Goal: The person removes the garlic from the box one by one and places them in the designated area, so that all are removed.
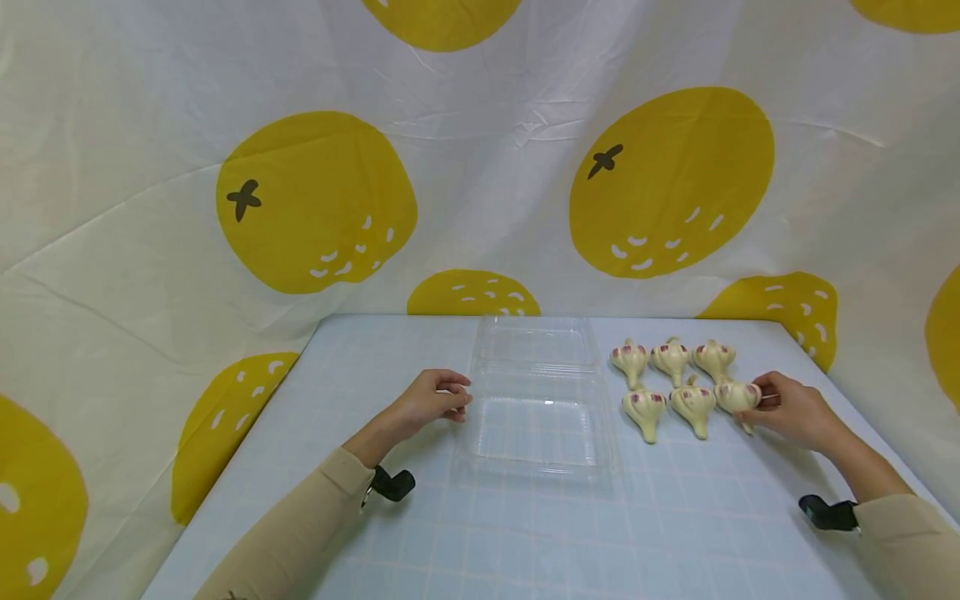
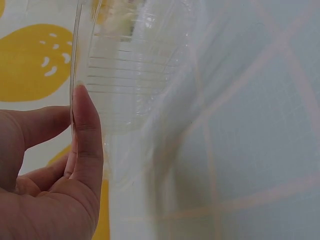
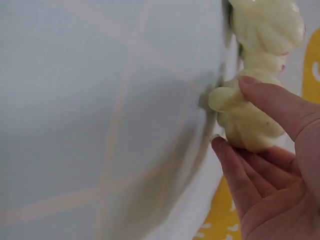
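A clear plastic clamshell box [image 1: 536, 465] lies unfolded on the table, its lid [image 1: 536, 322] at the back. At the box's left edge is my left hand [image 1: 431, 398]; in the left wrist view its thumb and forefinger pinch the clear rim [image 2: 75, 60]. On the right, several pale garlic bulbs with purple marks stand in two rows. My right hand [image 1: 797, 410] grips the front-right garlic bulb [image 1: 735, 395] between thumb and fingers. In the right wrist view this bulb [image 3: 250, 120] sits against the fingers, with another garlic bulb [image 3: 270, 25] beyond it.
The table [image 1: 480, 542] has a pale blue checked cover. Behind it and at the sides hangs a white cloth [image 1: 487, 192] printed with yellow fruit. Between box and right hand stand other garlic bulbs, such as the front-left one [image 1: 644, 408].
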